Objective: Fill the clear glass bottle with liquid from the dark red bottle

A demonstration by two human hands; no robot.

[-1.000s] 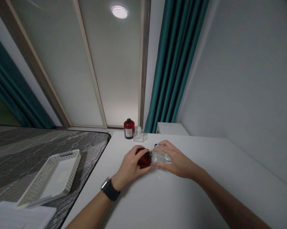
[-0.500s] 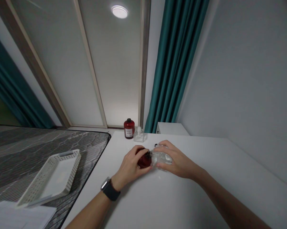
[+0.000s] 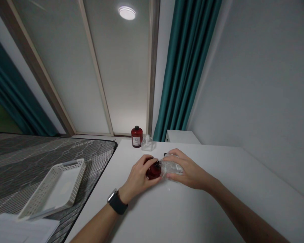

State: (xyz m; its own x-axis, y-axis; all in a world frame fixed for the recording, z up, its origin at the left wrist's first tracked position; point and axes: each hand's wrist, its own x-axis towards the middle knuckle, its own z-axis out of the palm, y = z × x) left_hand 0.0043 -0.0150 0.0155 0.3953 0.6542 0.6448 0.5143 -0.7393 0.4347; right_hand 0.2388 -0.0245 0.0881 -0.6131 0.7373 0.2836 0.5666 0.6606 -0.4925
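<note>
My left hand is wrapped round a dark red bottle with a black cap, low over the white table. Against its right side is a clear bottle, gripped between the thumb and fingers of my right hand. The two bottles touch or nearly touch, their far parts partly covered by my fingers. Farther back on the table stand an upright red bottle with a white label and, just right of it, a small clear bottle.
On the grey patterned surface to the left lie a white perforated basket and white sheets of paper. Behind the table are a small white cabinet and a teal curtain. A wall rises at the right.
</note>
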